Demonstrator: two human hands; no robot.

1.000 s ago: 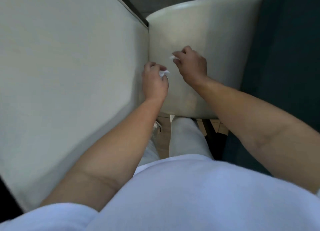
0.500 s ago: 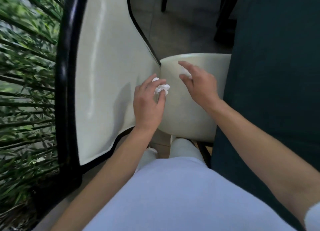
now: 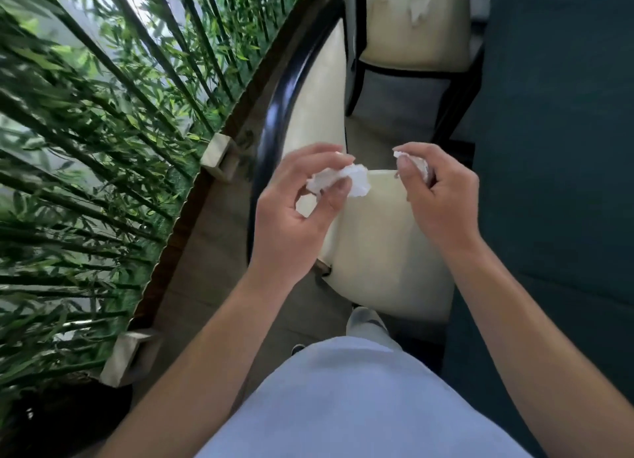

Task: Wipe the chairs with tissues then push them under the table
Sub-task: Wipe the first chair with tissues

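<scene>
Standing over the chair [image 3: 387,245], the person holds both hands above its seat, clear of the surface. The left hand [image 3: 295,214] pinches a crumpled tissue [image 3: 339,183] between thumb and fingertips; the right hand [image 3: 439,197] curls round a smaller wad [image 3: 417,164], mostly hidden in the fist.

The wiping looks done or paused, so pushing the chair in is likely next. To do it well, each tissue should be tucked into its palm so the fingers are free, then the dark frame [image 3: 274,121] of the backrest gripped and the chair slid straight toward the table [image 3: 555,183] on the right, keeping the feet flat so they do not catch on the floor [image 3: 212,251].

The seat is a smooth, glossy cream cushion with rounded edges, probably leather-like and easy to wipe. The backrest is the same cream padding, edged by a curved, shiny black rail. The tissue is thin, soft and deeply creased. The table is covered in matte, dark teal cloth hanging straight down.

Farther off, a second chair [image 3: 415,25] shows a torn patch in its cream seat. Bamboo [image 3: 96,114] fills the left side, leaves thin and pointed.
</scene>
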